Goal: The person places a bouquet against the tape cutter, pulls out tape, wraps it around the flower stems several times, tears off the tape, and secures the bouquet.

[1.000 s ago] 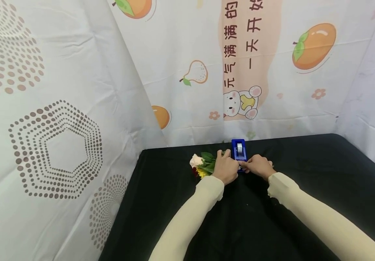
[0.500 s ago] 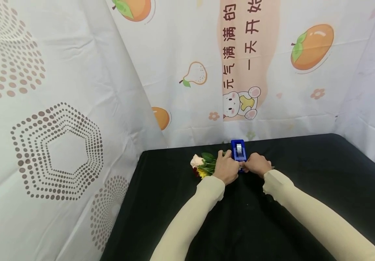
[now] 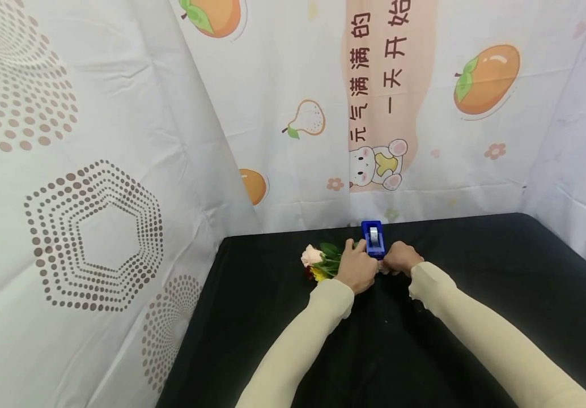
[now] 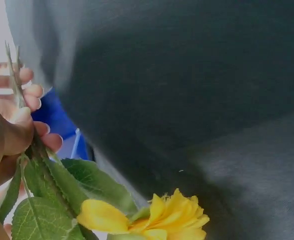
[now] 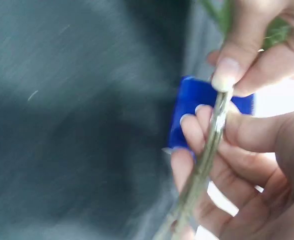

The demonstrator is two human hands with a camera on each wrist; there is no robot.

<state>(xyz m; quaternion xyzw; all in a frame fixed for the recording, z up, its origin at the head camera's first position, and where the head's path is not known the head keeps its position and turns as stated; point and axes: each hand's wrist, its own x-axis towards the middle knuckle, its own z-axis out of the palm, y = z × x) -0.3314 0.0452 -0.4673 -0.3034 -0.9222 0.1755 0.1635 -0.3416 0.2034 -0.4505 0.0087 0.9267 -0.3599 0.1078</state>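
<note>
My left hand (image 3: 358, 269) pinches the green stems of a small flower bunch between thumb and fingers. The bunch has a pale rose (image 3: 311, 256), a yellow flower (image 4: 174, 220), a dark red bloom and green leaves (image 4: 92, 182). Beside it, my right hand (image 3: 400, 259) holds the bare lower stems (image 5: 207, 155), its thumb on one side and curled fingers on the other. A glossy patch, perhaps clear tape, shows on the stems in the right wrist view. Just behind both hands stands a blue tape dispenser (image 3: 375, 250) with a roll in it; its near end is partly hidden.
Black cloth (image 3: 283, 328) covers the table. A printed white curtain (image 3: 293, 170) hangs right behind its far edge, with further white cloth (image 3: 181, 170) at the left and at the right. A tiny pale speck lies on the cloth in front of the hands.
Both hands have shifted slightly with the flowers, a little to the right and nearer. My right fingers have come from the dispenser's near end onto the stems. The view has tilted slightly.
</note>
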